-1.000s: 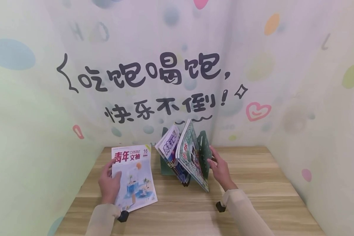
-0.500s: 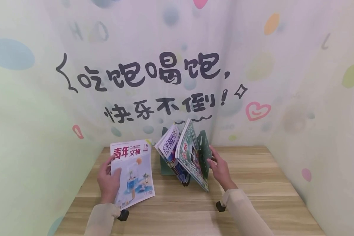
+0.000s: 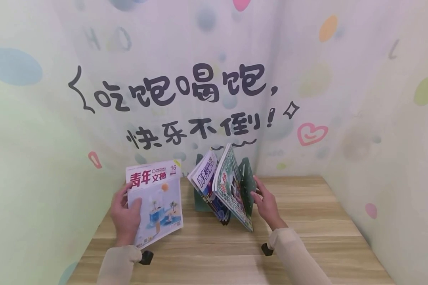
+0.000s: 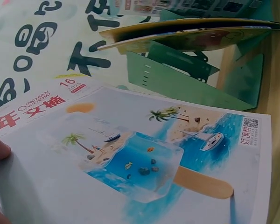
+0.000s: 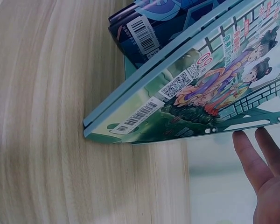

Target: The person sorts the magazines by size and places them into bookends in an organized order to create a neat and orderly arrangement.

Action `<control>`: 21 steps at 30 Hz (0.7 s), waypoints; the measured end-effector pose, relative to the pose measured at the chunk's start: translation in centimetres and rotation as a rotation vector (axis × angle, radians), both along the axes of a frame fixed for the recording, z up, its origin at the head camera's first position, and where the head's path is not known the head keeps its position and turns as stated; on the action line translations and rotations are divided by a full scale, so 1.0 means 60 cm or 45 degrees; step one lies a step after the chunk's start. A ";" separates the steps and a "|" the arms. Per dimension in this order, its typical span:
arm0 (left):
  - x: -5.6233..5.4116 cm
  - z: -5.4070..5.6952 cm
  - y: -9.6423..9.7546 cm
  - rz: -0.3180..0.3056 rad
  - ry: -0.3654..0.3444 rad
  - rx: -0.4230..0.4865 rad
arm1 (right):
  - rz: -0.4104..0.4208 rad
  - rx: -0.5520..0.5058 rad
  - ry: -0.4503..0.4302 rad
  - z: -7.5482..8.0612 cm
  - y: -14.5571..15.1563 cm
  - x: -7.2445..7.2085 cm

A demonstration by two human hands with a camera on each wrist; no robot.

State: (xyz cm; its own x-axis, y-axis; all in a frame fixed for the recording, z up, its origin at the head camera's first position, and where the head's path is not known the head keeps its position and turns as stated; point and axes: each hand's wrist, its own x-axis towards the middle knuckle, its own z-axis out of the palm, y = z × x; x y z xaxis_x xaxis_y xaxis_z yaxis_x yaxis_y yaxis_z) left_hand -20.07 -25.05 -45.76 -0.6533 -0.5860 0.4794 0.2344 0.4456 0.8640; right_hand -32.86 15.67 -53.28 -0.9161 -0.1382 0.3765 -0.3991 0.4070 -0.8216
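My left hand (image 3: 125, 215) holds a white magazine (image 3: 160, 209) by its left edge, thumb on the cover and the other fingers mostly hidden behind. The cover carries red lettering and a blue beach picture, also plain in the left wrist view. The magazine is raised and tilted above the table. At the centre back, a green bookend rack (image 3: 249, 184) contains several leaning magazines, among them a purple-lettered one (image 3: 206, 180) and a green-covered one (image 3: 232, 188). My right hand (image 3: 269, 208) touches the rack's right side; in the right wrist view extended fingers (image 5: 252, 161) meet its edge.
The wood-grain table (image 3: 214, 253) stands against a pale wall curtain (image 3: 185, 47) with dark lettering and coloured dots. Side panels close in on the left and right. Black devices (image 3: 147, 257) are worn at both wrists.
My left hand has lifted the white magazine off the table, tilting it up and drawing it slightly left. The right hand, the rack and its magazines have stayed in place.
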 end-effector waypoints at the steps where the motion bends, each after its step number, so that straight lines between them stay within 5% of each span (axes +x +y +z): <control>1: 0.001 0.003 0.000 0.001 0.010 0.014 | 0.000 -0.001 -0.001 0.000 0.000 0.000; 21: 0.023 0.086 0.015 0.015 0.257 -0.012 | -0.006 0.001 -0.030 0.003 -0.001 0.002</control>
